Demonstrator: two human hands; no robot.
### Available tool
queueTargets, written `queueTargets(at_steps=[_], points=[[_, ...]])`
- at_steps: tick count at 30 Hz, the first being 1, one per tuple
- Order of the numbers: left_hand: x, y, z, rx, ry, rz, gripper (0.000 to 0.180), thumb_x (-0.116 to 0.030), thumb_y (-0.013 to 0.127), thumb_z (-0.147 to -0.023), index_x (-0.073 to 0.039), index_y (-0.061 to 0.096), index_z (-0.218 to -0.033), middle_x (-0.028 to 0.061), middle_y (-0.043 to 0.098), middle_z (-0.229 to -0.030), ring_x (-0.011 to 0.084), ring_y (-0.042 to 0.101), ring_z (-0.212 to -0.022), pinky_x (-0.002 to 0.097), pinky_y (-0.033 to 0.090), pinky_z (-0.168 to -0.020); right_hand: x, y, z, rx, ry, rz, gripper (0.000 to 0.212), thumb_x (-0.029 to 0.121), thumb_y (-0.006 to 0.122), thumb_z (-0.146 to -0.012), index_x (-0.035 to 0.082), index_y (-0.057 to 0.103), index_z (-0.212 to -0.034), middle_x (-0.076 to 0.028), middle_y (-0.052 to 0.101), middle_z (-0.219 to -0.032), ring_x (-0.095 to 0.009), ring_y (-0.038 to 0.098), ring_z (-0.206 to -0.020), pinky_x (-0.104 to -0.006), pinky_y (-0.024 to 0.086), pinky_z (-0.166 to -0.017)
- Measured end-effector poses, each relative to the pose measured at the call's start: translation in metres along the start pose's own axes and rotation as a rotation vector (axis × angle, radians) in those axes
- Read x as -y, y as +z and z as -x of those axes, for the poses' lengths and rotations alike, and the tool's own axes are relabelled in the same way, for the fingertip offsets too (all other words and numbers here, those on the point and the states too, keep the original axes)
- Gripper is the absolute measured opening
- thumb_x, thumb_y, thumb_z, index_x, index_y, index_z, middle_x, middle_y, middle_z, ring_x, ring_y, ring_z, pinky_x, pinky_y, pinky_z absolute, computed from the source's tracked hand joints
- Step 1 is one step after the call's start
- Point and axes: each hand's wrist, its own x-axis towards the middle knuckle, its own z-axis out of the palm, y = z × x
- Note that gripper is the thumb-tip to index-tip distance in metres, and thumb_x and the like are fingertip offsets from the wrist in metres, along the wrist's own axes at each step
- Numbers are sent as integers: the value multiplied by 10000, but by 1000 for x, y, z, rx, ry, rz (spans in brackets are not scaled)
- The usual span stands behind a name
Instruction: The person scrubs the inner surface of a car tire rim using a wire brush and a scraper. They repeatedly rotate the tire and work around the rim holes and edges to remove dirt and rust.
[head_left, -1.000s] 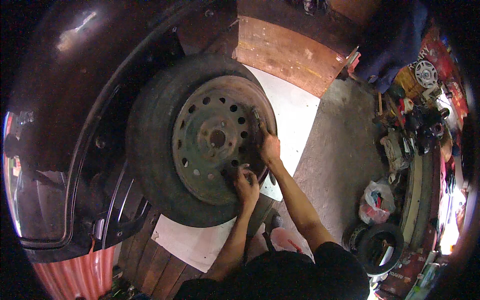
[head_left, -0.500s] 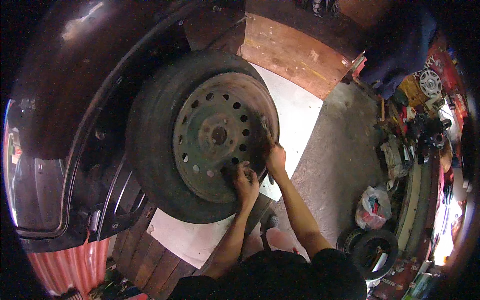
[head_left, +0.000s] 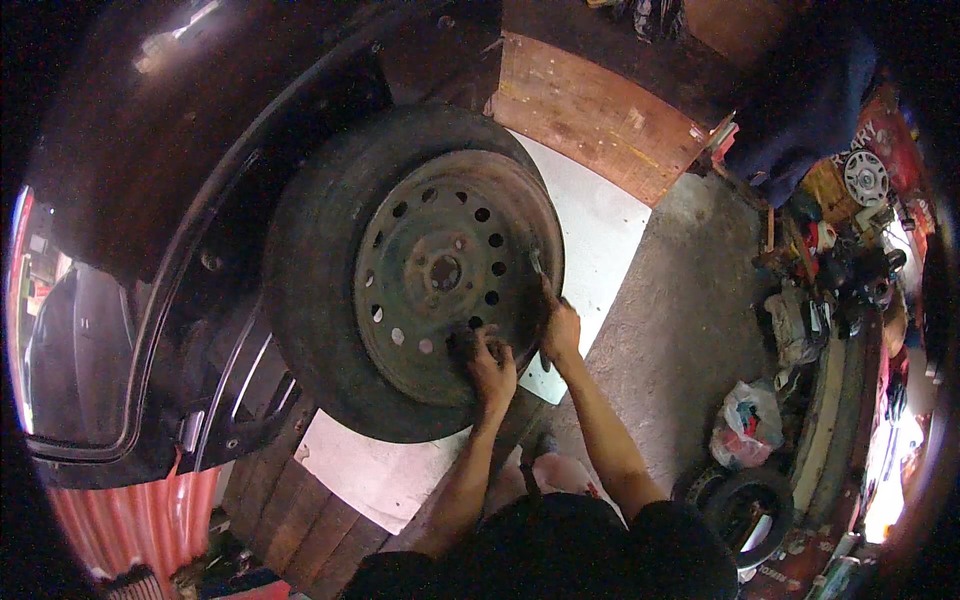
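Observation:
A car wheel (head_left: 440, 325) with a dirty, rusty steel rim and a black tyre lies tilted beside a dark car body. At the rim's lower right, my right hand (head_left: 562, 330) is closed round a thin tool with a dark handle and greyish tip (head_left: 536, 264). That tip is at the inner wall of the rim; its exact kind is unclear. My left hand (head_left: 492, 365) is over the lower edge of the rim, its fingers curled on a small dark clump (head_left: 461, 347) that I cannot make out.
Dark car bodywork (head_left: 170, 220) fills the left. Under the wheel lie a white sheet (head_left: 590, 230) and wooden planks (head_left: 290, 500); a wooden board (head_left: 600, 110) is behind. At right are a plastic bag (head_left: 747, 425), a loose tyre (head_left: 750, 512) and clutter including a hubcap (head_left: 866, 178).
The tool in my right hand has moved slightly down along the rim, and its tip is less blurred. My left hand stays nearly in place. The whole view has shifted a little.

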Motion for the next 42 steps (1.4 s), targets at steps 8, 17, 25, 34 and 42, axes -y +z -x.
queueTargets(at_steps=[8,17,25,34,42], points=[[-17,3,2,-11,-7,-38,415,-52,633,-842,-27,537,-1245,139,659,-991,298,636,-911,406,486,-847,1,-18,-33,81,21,42,751,20,599,-782,200,407,-1485,-253,652,-968,-414,669,-806,-474,546,-702],[-7,15,6,-244,42,-124,391,-16,589,-832,-30,544,-1220,192,653,-917,362,651,-864,429,507,-770,-10,-19,-74,-19,-214,-28,702,21,593,-786,166,447,-1457,-270,651,-937,-442,651,-782,-495,527,-681],[8,23,5,-412,164,-308,379,-7,588,-832,-27,556,-1208,178,675,-945,320,669,-809,423,520,-724,-41,-37,-47,229,-224,-126,652,50,570,-833,214,457,-1455,-277,653,-969,-425,669,-816,-491,544,-688],[1,40,8,-530,78,-193,332,-2,563,-830,-9,568,-1162,189,648,-901,393,625,-787,462,501,-711,-43,-45,-76,208,-309,-215,535,80,568,-894,170,504,-1418,-260,633,-791,-417,634,-668,-490,515,-624],[-3,52,12,-639,54,-266,357,-7,551,-815,-8,565,-1171,225,593,-883,423,571,-776,493,471,-687,-37,-66,-121,247,-462,-214,419,96,571,-909,135,574,-1326,-241,657,-821,-429,646,-706,-511,519,-645]])
